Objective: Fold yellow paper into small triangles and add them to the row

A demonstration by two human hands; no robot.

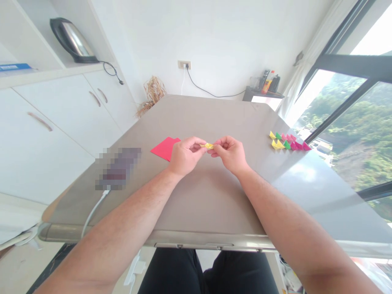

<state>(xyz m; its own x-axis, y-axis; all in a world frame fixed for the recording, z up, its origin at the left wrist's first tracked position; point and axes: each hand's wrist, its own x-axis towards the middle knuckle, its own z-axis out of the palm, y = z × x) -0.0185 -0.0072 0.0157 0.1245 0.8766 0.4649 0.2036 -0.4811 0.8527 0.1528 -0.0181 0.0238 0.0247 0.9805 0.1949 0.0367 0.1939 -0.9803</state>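
Observation:
A small folded piece of yellow paper (208, 145) is pinched between both my hands above the middle of the grey table (214, 196). My left hand (183, 156) grips its left end with thumb and fingers closed. My right hand (228, 154) grips the right end the same way. A stack of red paper sheets (163, 148) lies flat just left of my left hand. At the right of the table sits a cluster of several small folded paper boats (288, 142) in yellow, green and pink.
A blurred dark object (118, 168) with a white cable lies at the table's left. A white cabinet (45, 130) stands on the left with a kettle (72, 41) on its shelf. A large window (352, 122) is on the right.

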